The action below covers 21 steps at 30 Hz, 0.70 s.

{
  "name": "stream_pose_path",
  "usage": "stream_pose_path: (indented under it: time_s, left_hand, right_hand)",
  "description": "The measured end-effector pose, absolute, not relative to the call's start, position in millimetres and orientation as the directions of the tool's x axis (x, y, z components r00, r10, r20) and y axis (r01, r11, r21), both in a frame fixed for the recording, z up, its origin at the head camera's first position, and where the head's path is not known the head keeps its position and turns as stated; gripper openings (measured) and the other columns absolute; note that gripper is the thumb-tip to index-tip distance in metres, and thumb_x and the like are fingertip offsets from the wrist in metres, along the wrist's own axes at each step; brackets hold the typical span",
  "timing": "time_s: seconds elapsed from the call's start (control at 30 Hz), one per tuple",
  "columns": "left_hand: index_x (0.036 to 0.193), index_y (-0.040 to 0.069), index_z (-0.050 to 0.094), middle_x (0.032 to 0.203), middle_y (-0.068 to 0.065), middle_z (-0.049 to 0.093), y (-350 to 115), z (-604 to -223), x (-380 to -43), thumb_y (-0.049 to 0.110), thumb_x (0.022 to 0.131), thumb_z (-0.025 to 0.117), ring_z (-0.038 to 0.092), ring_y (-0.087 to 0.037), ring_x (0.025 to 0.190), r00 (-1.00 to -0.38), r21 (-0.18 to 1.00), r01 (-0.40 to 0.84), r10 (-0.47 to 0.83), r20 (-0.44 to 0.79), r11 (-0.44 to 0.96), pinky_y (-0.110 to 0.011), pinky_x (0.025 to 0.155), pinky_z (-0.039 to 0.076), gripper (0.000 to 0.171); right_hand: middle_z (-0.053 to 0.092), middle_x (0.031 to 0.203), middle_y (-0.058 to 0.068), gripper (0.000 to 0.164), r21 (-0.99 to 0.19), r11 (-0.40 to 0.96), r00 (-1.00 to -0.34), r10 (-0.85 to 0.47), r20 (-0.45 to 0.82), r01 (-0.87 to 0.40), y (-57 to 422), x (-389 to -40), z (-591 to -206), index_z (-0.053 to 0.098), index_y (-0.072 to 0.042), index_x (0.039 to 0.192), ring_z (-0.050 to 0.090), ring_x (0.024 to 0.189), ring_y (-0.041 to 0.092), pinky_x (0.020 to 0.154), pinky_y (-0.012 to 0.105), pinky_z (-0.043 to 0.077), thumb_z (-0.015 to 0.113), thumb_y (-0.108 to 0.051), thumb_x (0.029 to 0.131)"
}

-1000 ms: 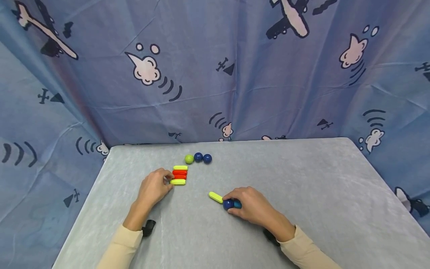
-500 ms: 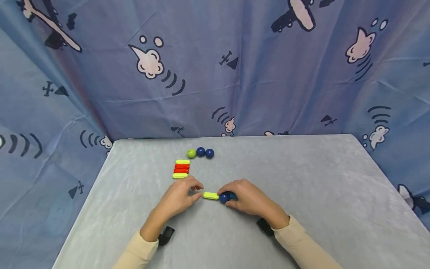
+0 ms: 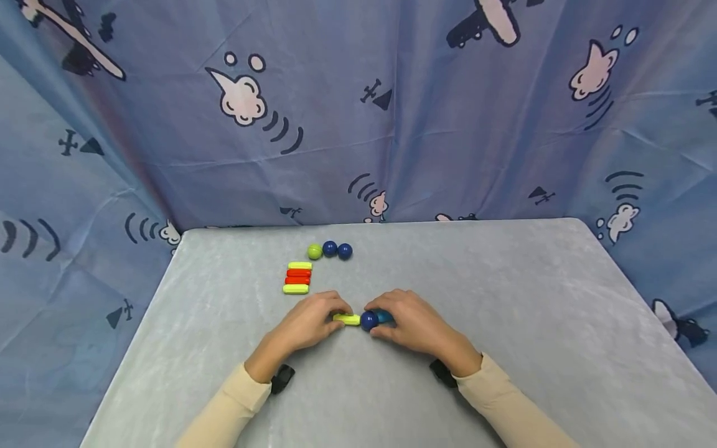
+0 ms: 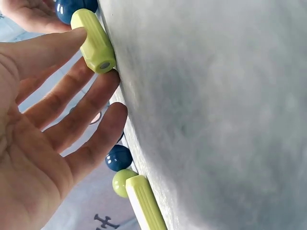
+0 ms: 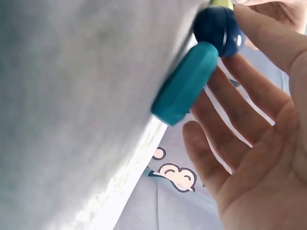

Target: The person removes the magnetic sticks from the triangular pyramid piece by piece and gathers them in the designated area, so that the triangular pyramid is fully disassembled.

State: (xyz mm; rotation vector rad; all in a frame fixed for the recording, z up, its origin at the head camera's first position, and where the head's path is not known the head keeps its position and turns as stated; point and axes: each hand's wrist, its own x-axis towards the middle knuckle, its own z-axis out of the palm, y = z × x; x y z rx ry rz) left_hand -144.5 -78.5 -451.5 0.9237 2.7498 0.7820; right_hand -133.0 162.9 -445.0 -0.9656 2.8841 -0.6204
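A yellow-green magnetic rod (image 4: 93,40), a dark blue ball (image 3: 369,321) and a teal rod (image 5: 186,84) lie end to end on the table. My left hand (image 3: 310,320) pinches the yellow-green rod between thumb and fingers. In the left wrist view a small round grey spot marks the rod's near end. With thumb and fingertips my right hand (image 3: 414,323) holds the dark blue ball. The teal rod touches that ball and points in under the right palm, partly hidden in the head view.
Behind the left hand sits a stack of rods: a yellow-green rod (image 3: 295,289), two red rods (image 3: 298,277) and another yellow-green one. Farther back are a green ball (image 3: 315,251) and two dark blue balls (image 3: 337,249). A patterned curtain (image 3: 426,124) hangs behind the grey table (image 3: 532,323).
My left hand has left the rod stack, moved right and taken hold of the yellow-green rod. That rod has swung level with the ball; my right hand shifted slightly left.
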Motion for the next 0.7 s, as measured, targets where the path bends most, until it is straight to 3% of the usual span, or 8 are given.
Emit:
stream_pose_path:
  time_s: [0.47, 0.7]
  left_hand:
    - [0.103, 0.016, 0.076, 0.096, 0.005, 0.069, -76.3, -453.3, -143.8, 0.012, 0.086, 0.077, 0.060, -0.010, 0.083, -0.810, 0.517, 0.525, 0.583, 0.059, 0.676, -0.028, 0.075, 0.051, 0.018]
    - [0.104, 0.014, 0.077, 0.097, 0.003, 0.070, -75.1, -452.8, -140.3, 0.011, 0.086, 0.077, 0.063, -0.012, 0.086, -0.815, 0.528, 0.517, 0.576, 0.064, 0.673, -0.030, 0.078, 0.053, 0.018]
  right_hand:
    - [0.073, 0.109, -0.001, 0.038, -0.338, 0.752, -0.811, -0.581, 0.065, -0.566, 155.8, -132.0, -446.9, 0.072, -0.016, 0.118, 0.067, 0.102, 0.018, 0.092, 0.042, 0.052, 0.077, -0.037, 0.087]
    - [0.074, 0.107, -0.002, 0.037, -0.321, 0.753, -0.811, -0.577, 0.095, -0.574, 155.0, -130.3, -448.4, 0.073, -0.016, 0.115, 0.068, 0.100, 0.017, 0.090, 0.041, 0.053, 0.079, -0.036, 0.085]
